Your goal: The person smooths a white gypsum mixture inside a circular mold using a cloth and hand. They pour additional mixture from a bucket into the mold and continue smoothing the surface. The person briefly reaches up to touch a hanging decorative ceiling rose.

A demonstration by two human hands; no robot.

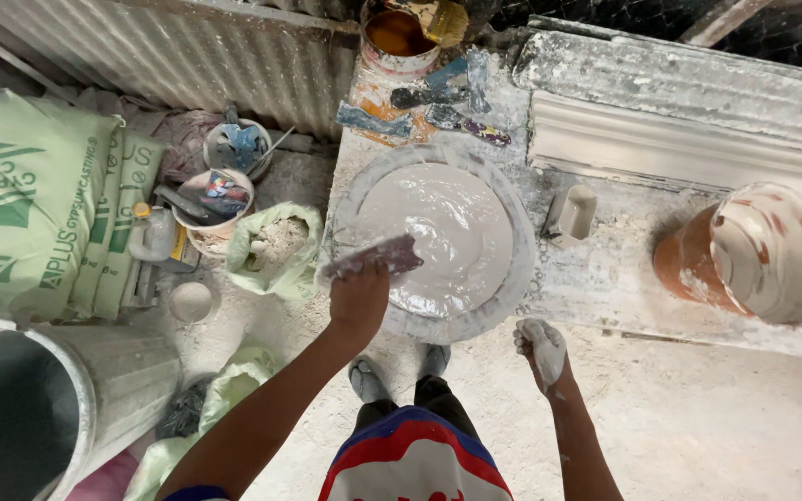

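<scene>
A round mould (503,306) filled with wet white plaster (443,232) lies on the plaster-crusted workbench (605,278). My left hand (359,297) grips a flat scraper (378,257) whose blade rests on the plaster's near left edge. My right hand (542,351), coated in white plaster, hangs curled just below the mould's right rim and holds nothing that I can see. My feet show below the bench.
An orange bucket (754,255) smeared with plaster stands at the right. A tin of orange liquid (399,37) and several scrapers (438,107) lie behind the mould. Green sacks (39,204), small tubs (220,199), open bags and a metal drum (58,399) crowd the floor at left.
</scene>
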